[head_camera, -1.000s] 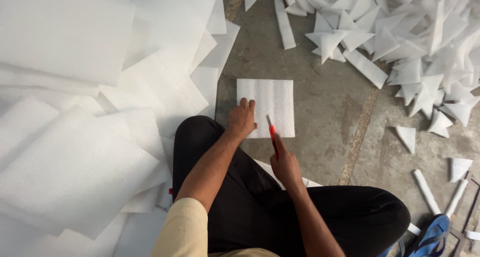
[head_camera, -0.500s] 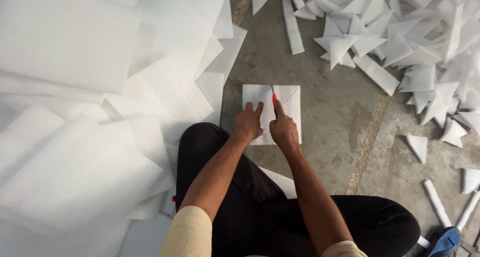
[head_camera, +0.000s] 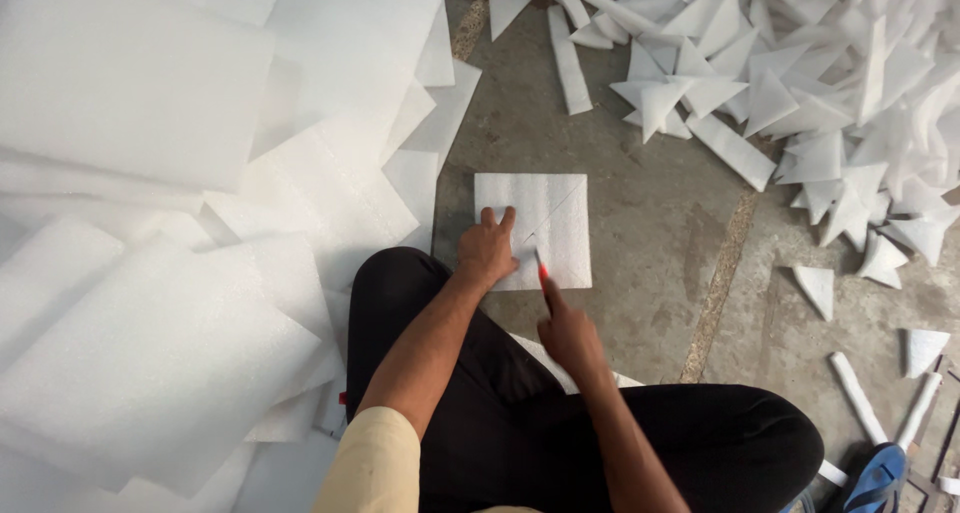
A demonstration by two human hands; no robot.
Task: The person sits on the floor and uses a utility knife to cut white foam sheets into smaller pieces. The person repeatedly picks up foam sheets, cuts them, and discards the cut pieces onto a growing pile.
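Observation:
A square white foam sheet (head_camera: 545, 213) lies on the concrete floor in front of my knees, with a diagonal cut line running from its upper right corner down to the middle. My left hand (head_camera: 487, 250) presses flat on the sheet's lower left part, fingers spread. My right hand (head_camera: 566, 326) holds a red-handled cutter (head_camera: 541, 269), its tip resting at the sheet's lower edge near the end of the cut.
Large white foam sheets (head_camera: 150, 223) are stacked on the left. A heap of cut foam triangles and strips (head_camera: 800, 93) covers the upper right floor. Loose triangles (head_camera: 815, 288) and rolled strips (head_camera: 857, 398) lie at right. A blue sandal (head_camera: 880, 478) sits lower right.
My right hand has drawn the cutter from the sheet's upper right corner down toward me, leaving a diagonal cut. My left hand stays pressed on the sheet.

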